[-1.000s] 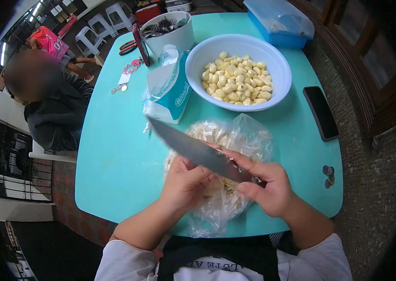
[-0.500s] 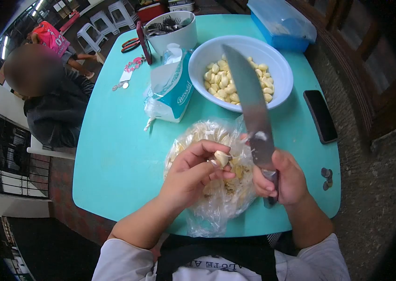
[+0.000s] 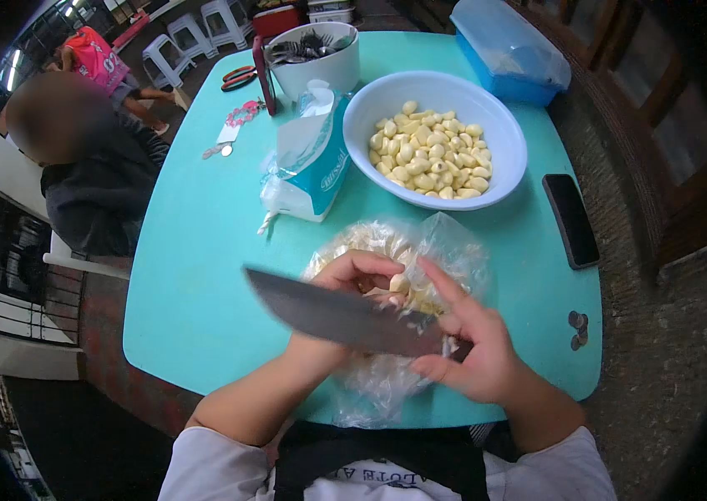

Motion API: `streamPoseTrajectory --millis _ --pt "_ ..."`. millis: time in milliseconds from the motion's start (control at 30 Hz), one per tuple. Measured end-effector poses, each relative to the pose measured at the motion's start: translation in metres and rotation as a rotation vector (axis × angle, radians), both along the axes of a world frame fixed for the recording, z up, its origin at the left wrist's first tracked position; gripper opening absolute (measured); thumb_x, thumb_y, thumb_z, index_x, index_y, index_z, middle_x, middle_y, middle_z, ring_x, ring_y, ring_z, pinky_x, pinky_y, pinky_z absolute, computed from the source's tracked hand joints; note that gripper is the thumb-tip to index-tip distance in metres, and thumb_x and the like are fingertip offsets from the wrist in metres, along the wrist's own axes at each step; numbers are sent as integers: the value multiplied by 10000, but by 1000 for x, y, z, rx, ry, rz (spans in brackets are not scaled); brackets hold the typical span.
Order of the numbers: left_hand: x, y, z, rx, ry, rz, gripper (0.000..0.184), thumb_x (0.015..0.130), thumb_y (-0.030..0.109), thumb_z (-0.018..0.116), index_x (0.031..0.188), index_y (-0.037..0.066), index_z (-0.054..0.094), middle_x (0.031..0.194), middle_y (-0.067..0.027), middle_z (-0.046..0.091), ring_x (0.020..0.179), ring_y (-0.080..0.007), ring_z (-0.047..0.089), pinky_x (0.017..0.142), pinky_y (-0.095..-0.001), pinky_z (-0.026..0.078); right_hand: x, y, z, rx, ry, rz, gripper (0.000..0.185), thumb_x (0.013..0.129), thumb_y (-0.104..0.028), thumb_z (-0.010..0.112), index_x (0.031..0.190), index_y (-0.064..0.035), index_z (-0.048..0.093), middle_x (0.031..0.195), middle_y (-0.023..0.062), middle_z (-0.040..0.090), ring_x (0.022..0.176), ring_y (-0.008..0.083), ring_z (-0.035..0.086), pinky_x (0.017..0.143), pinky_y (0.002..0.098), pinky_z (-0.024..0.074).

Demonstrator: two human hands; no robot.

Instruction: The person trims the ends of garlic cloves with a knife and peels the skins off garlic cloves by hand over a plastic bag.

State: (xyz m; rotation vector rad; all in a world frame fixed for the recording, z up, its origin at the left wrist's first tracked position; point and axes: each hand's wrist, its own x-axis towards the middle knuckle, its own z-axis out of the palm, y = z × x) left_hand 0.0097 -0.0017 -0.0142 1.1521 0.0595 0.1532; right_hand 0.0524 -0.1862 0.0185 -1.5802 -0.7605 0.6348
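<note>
A garlic clove (image 3: pixel 399 284) is between the fingertips of my left hand (image 3: pixel 353 271), above a clear plastic bag (image 3: pixel 387 391) of garlic and skins. My right hand (image 3: pixel 478 346) grips a large knife (image 3: pixel 337 316) by its handle, with the index finger stretched toward the clove. The blade points left and crosses in front of my left hand, hiding part of its palm and lower fingers. Bits of garlic skin cling to the blade near the handle. Behind the bag, a pale blue bowl (image 3: pixel 353 154) holds many peeled garlic cloves (image 3: pixel 428 150).
On the turquoise table (image 3: pixel 203 309) are a tissue pack (image 3: pixel 311 167), a white tub of cutlery (image 3: pixel 320 71), scissors (image 3: pixel 239 78), a blue lidded box (image 3: pixel 512 58), a phone (image 3: pixel 570 221) and coins (image 3: pixel 577 330). A person in dark clothing (image 3: pixel 94 200) sits at left.
The knife has swung from upright to nearly level, its tip now to the left. My right hand has come closer to my left hand, its index finger extended at the clove.
</note>
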Motion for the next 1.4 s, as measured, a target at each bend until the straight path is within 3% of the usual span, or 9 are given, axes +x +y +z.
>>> streamPoseTrajectory --millis 233,433,933,1000,1100,1200,1300,1400 --pt "0 3 -4 51 -73 -73 259 785 19 639 1027 29 544 1008 -56 560 935 -133 543 814 -262 448 1 5 -7 42 -473 -55 746 768 -279 693 1368 -38 321 966 187 633 669 274 639 625 302 491" --pt "-2 3 -3 248 -102 -32 254 754 64 641 986 34 543 989 -71 551 920 -155 530 807 -278 419 5 3 -8 -1 -442 -48 668 777 -262 683 1336 -43 389 872 195 630 567 244 611 565 303 476" --pt "-5 1 6 525 -241 135 253 732 -110 530 949 8 583 981 -100 558 896 -169 560 780 -264 460 9 3 -5 -12 -330 -30 577 796 -194 662 1307 -49 437 710 163 602 566 187 592 572 290 459" --pt "-7 -5 13 306 -152 108 260 753 -121 534 975 4 586 985 -94 558 912 -169 560 798 -270 466 11 2 -5 -14 -330 -5 560 811 -176 645 1306 -27 429 732 150 625 574 178 590 588 290 467" --pt "-5 -4 11 198 -100 52 253 790 -107 548 1020 -5 576 999 -87 557 947 -168 556 825 -283 477 7 4 -7 122 32 -35 421 878 -205 565 1230 8 479 672 84 599 518 133 526 529 255 434" --pt "-3 -3 10 106 -57 9 234 818 -70 561 1046 -15 559 1023 -88 556 983 -164 546 850 -297 485 10 -4 -11 186 500 -19 337 939 -283 467 1040 23 567 597 31 533 459 90 442 451 213 369" --pt "-3 -1 12 -54 58 -36 218 842 -35 552 1060 -18 546 1042 -92 555 993 -161 544 869 -307 490 11 -3 -11 211 696 -21 382 951 -379 403 820 -38 512 532 22 442 418 66 366 396 196 286" --pt "-1 2 10 -190 141 -35 230 847 24 568 1072 -8 534 1052 -93 560 975 -175 566 857 -302 504 13 -2 -10 290 884 -16 394 941 -421 400 783 -63 447 523 32 435 401 74 360 384 206 296"
